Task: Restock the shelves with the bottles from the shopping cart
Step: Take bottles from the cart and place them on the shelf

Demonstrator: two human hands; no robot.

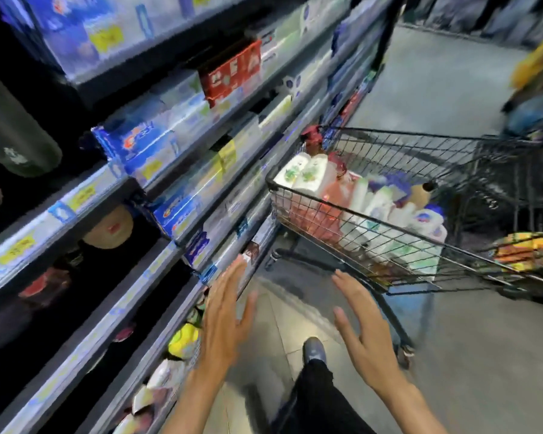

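Note:
A black wire shopping cart (398,145) stands in the aisle ahead of me, close to the shelves on my left. It holds several bottles: white ones with green labels (303,175), a red one (331,198) and white ones with blue labels (427,220). My left hand (224,314) is open, fingers spread, empty, beside the lower shelf edge. My right hand (365,324) is open and empty too, just short of the cart's near end. The shelves (157,264) run along the left, stocked with boxes and some bottles low down. The picture is blurred.
Toothpaste boxes (138,142) and a red box (232,73) fill the upper shelves. My shoe (314,349) and dark trouser leg are on the tiled floor between my hands. Packaged goods (524,252) sit at the right edge. More shelving lies far back.

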